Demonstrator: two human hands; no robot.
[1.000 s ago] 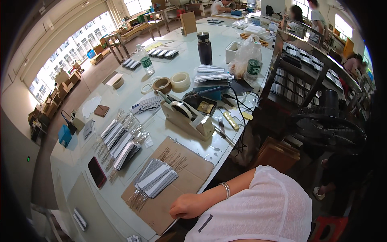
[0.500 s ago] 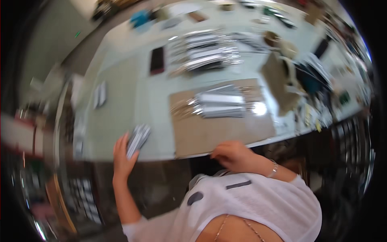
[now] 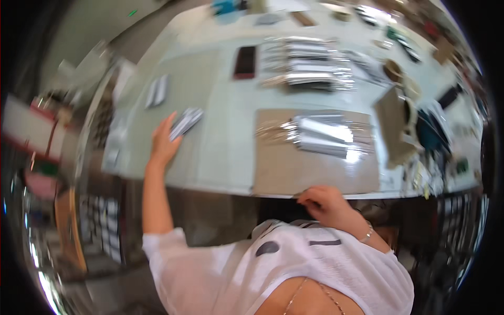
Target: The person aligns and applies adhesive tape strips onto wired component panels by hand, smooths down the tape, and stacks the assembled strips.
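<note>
My left hand (image 3: 165, 143) reaches over the left part of the table, its fingers and thumb round a small bundle of grey and white strips (image 3: 187, 123). Just beyond it lie more short strips (image 3: 156, 92), side by side. At the table's front edge my right hand (image 3: 326, 203) is curled, beside a brown cardboard sheet (image 3: 310, 170). Whether anything is inside its fingers does not show. On the cardboard rests a fanned stack of grey and white pieces in shiny clear wrapping (image 3: 323, 131).
A dark phone (image 3: 245, 62) lies near a larger pile of wrapped packets (image 3: 308, 63). To the right stand an open cardboard piece (image 3: 391, 126), a tape roll (image 3: 392, 69) and a heap of dark and white items (image 3: 433, 126). The pale table (image 3: 231, 173) ends close to my body.
My left hand has moved farther across the table with the strips, toward the short strips. My view has shifted, so the table contents sit farther right. The right hand stays by the edge.
</note>
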